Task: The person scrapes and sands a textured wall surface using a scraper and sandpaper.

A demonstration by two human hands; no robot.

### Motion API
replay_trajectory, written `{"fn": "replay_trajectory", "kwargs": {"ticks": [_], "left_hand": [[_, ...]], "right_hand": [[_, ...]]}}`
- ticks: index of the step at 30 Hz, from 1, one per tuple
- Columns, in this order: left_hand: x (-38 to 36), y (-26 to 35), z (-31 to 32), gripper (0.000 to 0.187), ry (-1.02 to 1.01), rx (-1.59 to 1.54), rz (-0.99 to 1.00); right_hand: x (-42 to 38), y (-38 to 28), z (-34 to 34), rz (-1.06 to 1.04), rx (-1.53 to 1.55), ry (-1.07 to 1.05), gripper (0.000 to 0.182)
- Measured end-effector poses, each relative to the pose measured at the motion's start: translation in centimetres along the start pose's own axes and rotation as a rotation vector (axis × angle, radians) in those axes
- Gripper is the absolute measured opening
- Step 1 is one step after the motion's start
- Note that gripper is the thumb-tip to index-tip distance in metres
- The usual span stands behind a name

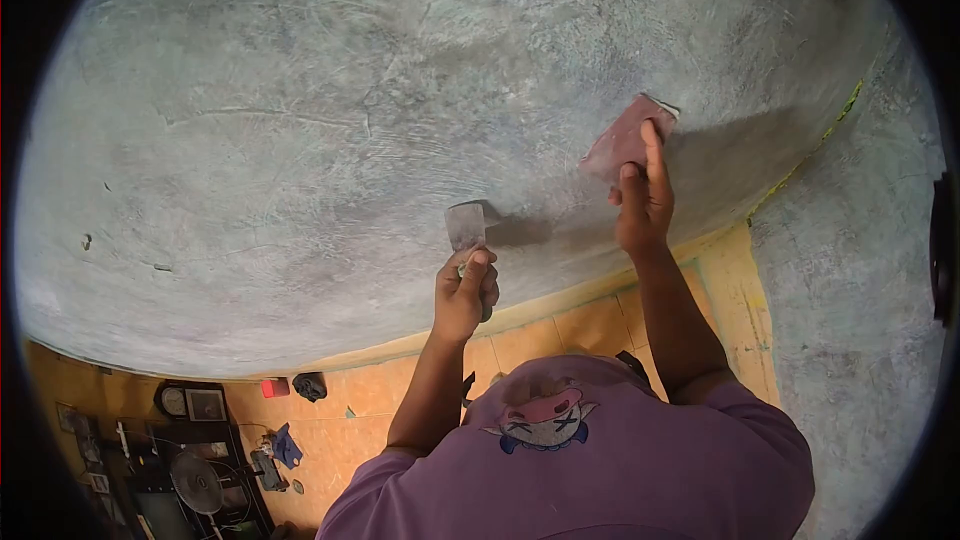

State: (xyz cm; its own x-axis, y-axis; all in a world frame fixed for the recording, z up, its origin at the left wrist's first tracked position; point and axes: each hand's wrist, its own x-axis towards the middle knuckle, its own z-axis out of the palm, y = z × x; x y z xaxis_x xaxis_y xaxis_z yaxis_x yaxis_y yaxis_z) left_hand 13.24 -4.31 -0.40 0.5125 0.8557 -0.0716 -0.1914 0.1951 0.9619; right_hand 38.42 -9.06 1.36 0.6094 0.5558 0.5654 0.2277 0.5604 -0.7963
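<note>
My left hand [467,290] is closed round the handle of a putty knife [466,225], whose flat metal blade points up at the grey wall [300,160]. Higher and to the right, my right hand [645,190] holds a reddish sheet of sandpaper [628,138] against the wall, with the fingers on its lower right part. One edge of the sheet is curled and shows a pale side. Both arms cast shadows on the rough, streaked plaster.
Orange floor tiles [350,440] lie below the wall. A standing fan [196,483], a dark cabinet, a red box [273,388] and a blue cloth [286,446] are at the lower left. Another grey wall [840,340] meets this one at the right.
</note>
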Motion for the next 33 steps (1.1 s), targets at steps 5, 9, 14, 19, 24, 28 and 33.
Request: {"fn": "replay_trajectory", "kwargs": {"ticks": [5,9,14,19,24,28,33], "left_hand": [[0.1,-0.3,1.2,0.028,0.022,0.001,0.005],[0.5,-0.1,1.5,0.029,0.027,0.006,0.005],[0.8,-0.1,1.8,0.029,0.057,0.021,-0.001],[1.0,0.0,1.8,0.027,0.048,0.012,0.003],[0.7,0.4,1.2,0.026,0.057,0.020,0.011],[0.4,0.6,0.4,0.025,0.044,0.019,0.040],[0.3,0.9,0.1,0.025,0.053,-0.014,0.022]], "right_hand": [[-0.1,0.0,0.0,-0.279,-0.300,-0.392,0.035],[0.4,0.7,-1.1,-0.266,-0.255,-0.267,0.036],[1.3,-0.1,-1.5,-0.057,0.024,0.048,0.041],[-0.2,-0.5,0.4,-0.168,-0.226,-0.308,0.038],[0.4,0.4,0.1,-0.181,-0.174,-0.245,0.038],[0.7,-0.7,0.2,-0.031,-0.026,-0.092,0.040],[-0.6,-0.8,2.0,-0.133,-0.142,-0.359,0.040]]}}
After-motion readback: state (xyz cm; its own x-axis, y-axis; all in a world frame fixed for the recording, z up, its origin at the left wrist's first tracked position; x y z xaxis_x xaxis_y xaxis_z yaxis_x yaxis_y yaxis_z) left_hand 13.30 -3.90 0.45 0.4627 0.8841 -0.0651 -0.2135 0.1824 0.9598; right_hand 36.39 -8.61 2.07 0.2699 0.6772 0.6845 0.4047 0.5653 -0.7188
